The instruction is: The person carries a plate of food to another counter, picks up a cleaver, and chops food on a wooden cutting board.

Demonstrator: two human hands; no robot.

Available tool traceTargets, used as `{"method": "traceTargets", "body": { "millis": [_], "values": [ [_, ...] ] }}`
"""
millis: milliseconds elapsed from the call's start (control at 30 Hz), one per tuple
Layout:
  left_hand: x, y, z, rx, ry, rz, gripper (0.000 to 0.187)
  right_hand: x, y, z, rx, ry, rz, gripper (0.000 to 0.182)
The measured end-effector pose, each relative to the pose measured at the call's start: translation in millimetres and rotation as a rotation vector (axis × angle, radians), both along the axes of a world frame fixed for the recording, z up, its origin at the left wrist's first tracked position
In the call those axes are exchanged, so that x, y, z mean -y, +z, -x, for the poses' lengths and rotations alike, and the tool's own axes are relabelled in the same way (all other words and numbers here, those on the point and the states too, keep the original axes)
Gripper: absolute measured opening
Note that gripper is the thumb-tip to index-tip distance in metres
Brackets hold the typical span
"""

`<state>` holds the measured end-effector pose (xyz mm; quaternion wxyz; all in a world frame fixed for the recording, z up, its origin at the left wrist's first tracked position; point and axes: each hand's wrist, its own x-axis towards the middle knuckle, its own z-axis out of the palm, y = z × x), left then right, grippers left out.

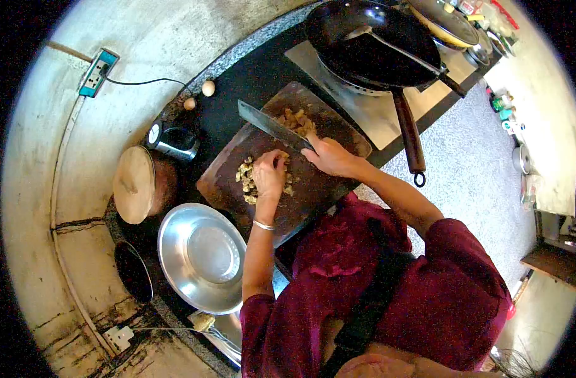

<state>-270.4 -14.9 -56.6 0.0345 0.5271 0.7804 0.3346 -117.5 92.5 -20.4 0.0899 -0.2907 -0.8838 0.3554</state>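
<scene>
My right hand (329, 156) is closed around the handle of a cleaver (266, 121). Its broad blade points up and to the left across a worn wooden cutting board (326, 116). Beyond the blade lies a heap of brownish chopped pieces (295, 120), partly hidden by the cleaver. My left hand (270, 174), with a bangle on the wrist, is bent down over paler yellowish chopped pieces (246, 179) on the near left part of the board. Its fingers are curled together among these pieces, and the fingertips are partly hidden.
A wok (376, 53) with a ladle (404, 53) in it sits on the stove, its long handle reaching toward me. Left of the board stand a metal basin (174, 252), a lidded pot (133, 186) and a kettle (178, 142). Two eggs (208, 88) lie near the wall.
</scene>
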Motion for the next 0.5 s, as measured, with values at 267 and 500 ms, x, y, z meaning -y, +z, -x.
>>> {"method": "traceTargets", "body": {
  "millis": [267,500],
  "values": [
    [3.9,2.9,3.4,0.099,-0.015,-0.074,0.01,21.4,28.4,4.5,-0.12,-0.027,-0.029,0.03],
    [5.1,-8.8,6.3,-0.019,-0.093,-0.041,0.008,25.6,-14.0,8.6,0.185,0.047,0.068,0.036]
  ]
}}
